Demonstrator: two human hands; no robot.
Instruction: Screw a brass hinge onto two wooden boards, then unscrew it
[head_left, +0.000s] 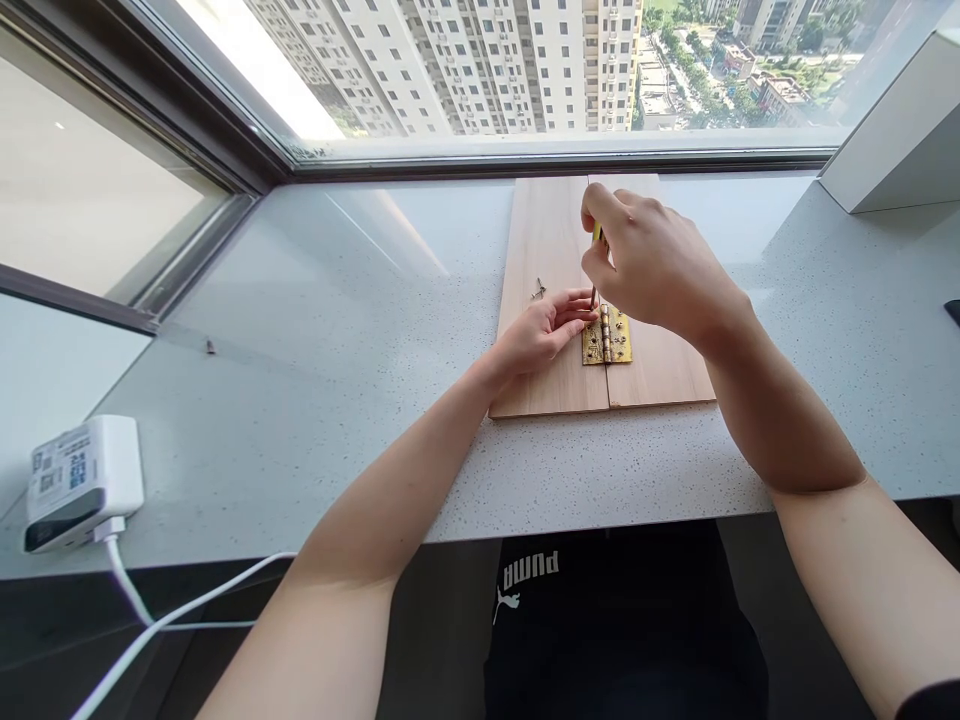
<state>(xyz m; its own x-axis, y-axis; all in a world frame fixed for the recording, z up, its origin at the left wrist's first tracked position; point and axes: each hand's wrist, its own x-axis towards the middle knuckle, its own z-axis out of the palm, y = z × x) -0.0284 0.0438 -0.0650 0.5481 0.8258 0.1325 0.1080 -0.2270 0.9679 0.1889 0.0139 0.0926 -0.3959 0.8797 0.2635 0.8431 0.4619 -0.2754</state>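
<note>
A brass butt hinge (616, 346) lies flat over the seam between two pale wooden boards (551, 225). In my right hand (645, 250) is a screwdriver (598, 232) with a yellow handle, held upright with its shaft pointing down at the hinge's upper left corner. My left hand (541, 332) rests on the left board, its thumb and fingers closed together around the screwdriver's tip. Whatever is pinched there is too small to make out. A few loose screws (538, 289) lie on the left board just beyond my left fingers.
The boards sit on a speckled white countertop (337, 350) below a window. At the left edge is a white device (86, 480) with a white cable (124, 580). A white box-like unit (900, 130) stands at the right. A small dark object (210, 347) lies left.
</note>
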